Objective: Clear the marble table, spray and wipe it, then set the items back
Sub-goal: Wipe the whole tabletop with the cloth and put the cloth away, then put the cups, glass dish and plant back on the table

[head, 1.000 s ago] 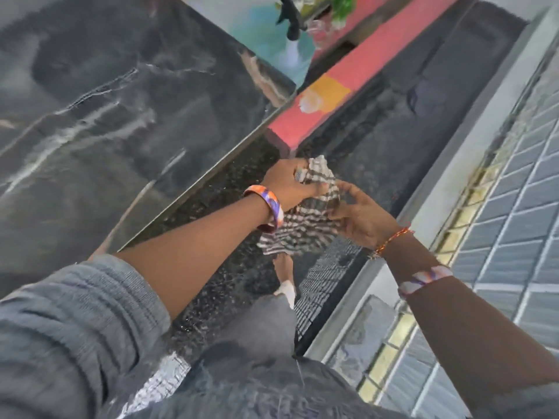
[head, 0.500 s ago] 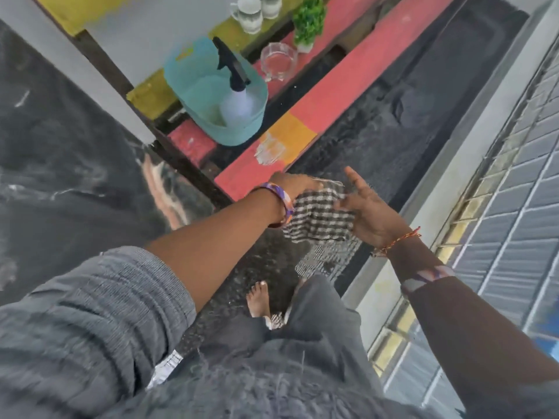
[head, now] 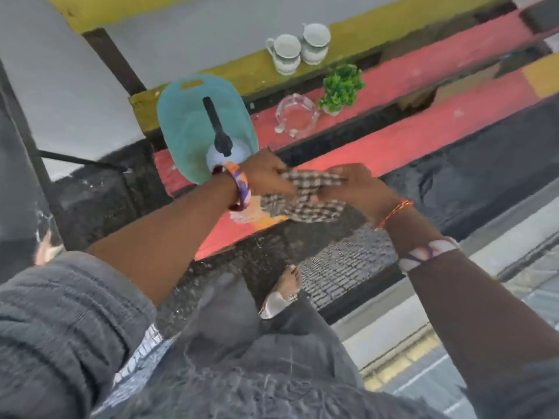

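Head view: left hand (head: 267,176) and right hand (head: 355,184) each pinched an end of the checked cloth (head: 305,196), held in the air above the red bench (head: 408,143). Folding it flat and square would probably store best. Teal basket (head: 184,128) held the spray bottle (head: 223,146); 2 cups (head: 298,48), glass dish (head: 296,116) and small plant (head: 341,84) sat beyond. Dark speckled floor (head: 484,164) lay beneath.

Your checked black-and-white cloth (head: 305,196) hangs bunched and crumpled in the air above the red plank. Your white spray bottle with its black trigger head (head: 222,146) stands upright in the teal plastic basin (head: 184,131), just beside the cloth.
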`<state>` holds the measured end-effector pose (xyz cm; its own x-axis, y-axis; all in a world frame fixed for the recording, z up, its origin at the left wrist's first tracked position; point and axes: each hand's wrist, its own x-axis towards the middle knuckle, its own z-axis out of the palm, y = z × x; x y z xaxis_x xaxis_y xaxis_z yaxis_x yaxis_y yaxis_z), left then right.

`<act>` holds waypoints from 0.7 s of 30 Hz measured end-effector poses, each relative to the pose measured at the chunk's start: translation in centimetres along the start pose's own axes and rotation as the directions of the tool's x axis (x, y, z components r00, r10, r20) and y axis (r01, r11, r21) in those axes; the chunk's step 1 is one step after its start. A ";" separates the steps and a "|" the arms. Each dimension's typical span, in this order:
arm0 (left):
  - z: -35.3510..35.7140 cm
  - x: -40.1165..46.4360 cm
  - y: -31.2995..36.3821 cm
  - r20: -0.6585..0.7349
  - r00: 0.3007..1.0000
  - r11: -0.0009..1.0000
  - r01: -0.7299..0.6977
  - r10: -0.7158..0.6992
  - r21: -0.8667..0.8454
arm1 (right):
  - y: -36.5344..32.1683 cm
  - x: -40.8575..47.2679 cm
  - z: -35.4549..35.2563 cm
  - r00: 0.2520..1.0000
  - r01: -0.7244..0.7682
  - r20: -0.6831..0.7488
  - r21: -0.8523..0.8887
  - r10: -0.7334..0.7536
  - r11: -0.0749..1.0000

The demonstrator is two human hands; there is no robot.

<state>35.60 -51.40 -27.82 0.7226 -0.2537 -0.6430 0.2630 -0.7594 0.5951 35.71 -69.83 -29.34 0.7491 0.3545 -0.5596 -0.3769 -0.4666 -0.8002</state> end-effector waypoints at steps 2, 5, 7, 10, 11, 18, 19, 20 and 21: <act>-3.2 0.4 0.8 -0.141 0.990 0.988 -0.020 -0.002 -0.156 | -2.3 2.0 -1.5 0.999 0.007 0.042 0.272 -0.019 0.962; -6.6 1.1 1.5 -0.337 0.941 0.893 -0.146 -0.007 -0.425 | -5.7 4.5 -2.6 0.995 0.067 0.039 0.419 -0.091 0.905; -8.2 1.3 1.0 -0.444 0.890 0.800 -0.193 -0.100 -0.568 | -7.7 6.0 -2.3 0.991 0.120 -0.008 0.467 -0.131 0.876; -15.4 2.1 -4.7 -0.518 0.787 0.629 -0.223 -0.335 -0.745 | -13.8 14.7 1.0 0.993 0.013 0.101 0.402 -0.058 0.915; -16.1 2.3 -5.5 -0.503 0.794 0.615 -0.216 -0.341 -0.759 | -14.4 15.7 1.3 0.992 0.030 0.106 0.380 -0.076 0.924; -13.8 8.9 -14.8 -0.255 0.757 0.584 0.199 -0.602 -0.787 | -13.2 24.8 7.5 0.994 0.110 0.066 -0.515 -0.089 0.850; -13.2 9.7 -15.0 -0.279 0.720 0.611 0.246 -0.635 -0.753 | -12.8 25.6 8.2 0.993 0.116 0.078 -0.557 -0.087 0.822; -12.7 10.7 -15.4 -0.332 0.690 0.670 0.298 -0.643 -0.680 | -12.5 26.3 8.8 0.992 0.127 0.093 -0.586 -0.090 0.800; -12.2 11.4 -15.4 -0.375 0.695 0.721 0.300 -0.614 -0.625 | -12.2 26.9 9.5 0.989 0.143 0.108 -0.610 -0.097 0.779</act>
<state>47.58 -35.27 -38.46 0.5804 0.5141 -0.6316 0.8056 -0.2491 0.5376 55.29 -46.93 -36.67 0.7188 0.4835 -0.4996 0.1457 -0.8074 -0.5717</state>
